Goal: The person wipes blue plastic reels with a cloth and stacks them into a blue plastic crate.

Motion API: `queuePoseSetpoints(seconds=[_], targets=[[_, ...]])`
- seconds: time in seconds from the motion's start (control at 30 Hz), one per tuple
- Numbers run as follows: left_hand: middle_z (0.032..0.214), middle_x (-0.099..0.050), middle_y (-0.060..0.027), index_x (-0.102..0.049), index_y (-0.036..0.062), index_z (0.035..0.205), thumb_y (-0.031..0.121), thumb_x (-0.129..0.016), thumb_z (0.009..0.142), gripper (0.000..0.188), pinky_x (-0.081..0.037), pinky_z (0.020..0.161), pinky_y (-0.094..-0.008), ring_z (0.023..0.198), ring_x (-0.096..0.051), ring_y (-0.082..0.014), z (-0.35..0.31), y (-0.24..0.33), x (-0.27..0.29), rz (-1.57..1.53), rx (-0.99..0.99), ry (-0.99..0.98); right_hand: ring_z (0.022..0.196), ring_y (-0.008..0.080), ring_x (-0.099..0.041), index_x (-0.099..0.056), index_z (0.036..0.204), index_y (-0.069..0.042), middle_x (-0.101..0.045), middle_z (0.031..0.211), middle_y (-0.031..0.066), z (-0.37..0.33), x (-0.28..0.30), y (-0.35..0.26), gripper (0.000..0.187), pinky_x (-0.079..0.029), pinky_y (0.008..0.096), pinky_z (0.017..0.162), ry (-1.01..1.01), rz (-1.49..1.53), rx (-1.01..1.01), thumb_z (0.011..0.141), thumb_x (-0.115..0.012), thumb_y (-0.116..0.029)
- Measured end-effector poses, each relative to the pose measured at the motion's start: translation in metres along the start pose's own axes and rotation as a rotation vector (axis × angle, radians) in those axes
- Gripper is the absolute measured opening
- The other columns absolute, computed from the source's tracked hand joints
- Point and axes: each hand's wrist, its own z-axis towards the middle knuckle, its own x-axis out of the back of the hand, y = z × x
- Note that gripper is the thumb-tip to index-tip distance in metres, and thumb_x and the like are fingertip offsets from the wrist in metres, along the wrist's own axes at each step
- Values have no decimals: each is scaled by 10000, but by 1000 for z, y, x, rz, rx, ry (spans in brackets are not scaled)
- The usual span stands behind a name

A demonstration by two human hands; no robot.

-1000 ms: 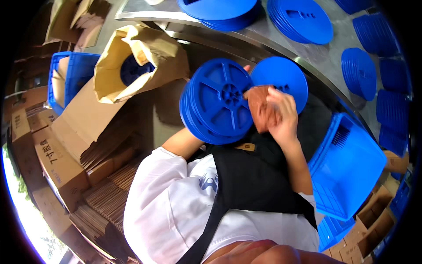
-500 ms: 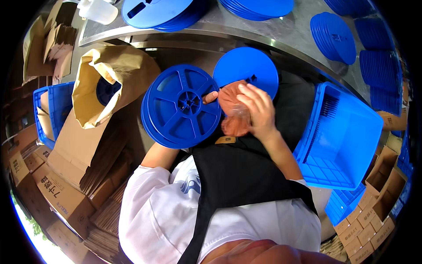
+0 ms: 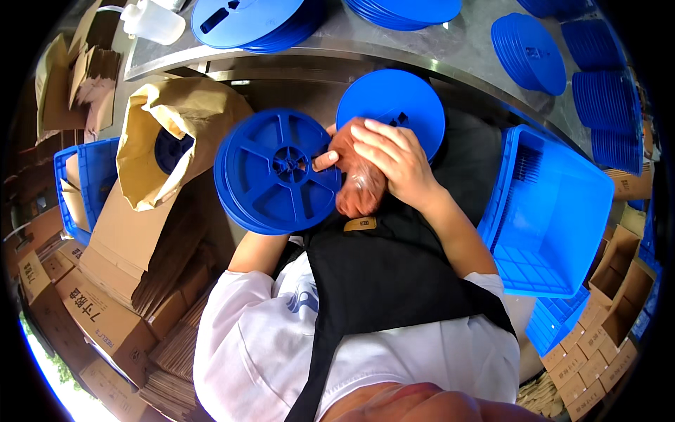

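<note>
A dark blue spoked plastic reel (image 3: 278, 204) is tilted in front of me, with another rim showing behind its left edge. My left hand (image 3: 325, 161) grips it from behind at the right side. Only the thumb and a bit of a fingertip show; the other fingers are hidden. My right hand (image 3: 401, 162) presses a reddish-brown cloth (image 3: 357, 186) against the reel's right edge, its fingers closed over it. A shiny patch shows on the cloth. Behind the cloth a brighter blue disc (image 3: 387, 91) with small holes in its middle lies over my lap.
A metal table (image 3: 450, 46) ahead bears blue disc stacks (image 3: 527, 53) and a white bottle (image 3: 155, 22). To the left are an open paper sack (image 3: 211, 102) with a dark reel inside and cardboard boxes (image 3: 98, 309). A blue crate (image 3: 548, 225) stands at the right.
The spoked reel has shifted left in my left hand. My right hand has moved left with the cloth, which now sits closer along the reel's right edge.
</note>
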Motion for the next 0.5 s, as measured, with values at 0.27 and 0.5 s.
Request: queuePoseSetpoints(seconds=[0.27,0.5], targets=[[927,-632,-78,-322,-11,1374,61,-680,834,652,-503,857,-332,909,-622,-180,16,-10,-14,-30,-7,-22,1039,178,-565,-579,1149,3,-606,1136,82,-43,15,79,346,-421,290,919,694,517,-773,837,-676,-112],[929,-631,-79,-323,-12,1373,56,-681,832,653,-504,856,-332,908,-622,-181,13,-14,-14,-37,-24,7,1046,173,-584,-548,1173,25,-604,1142,77,-24,44,43,331,-443,289,920,810,1188,-990,904,-571,-167]])
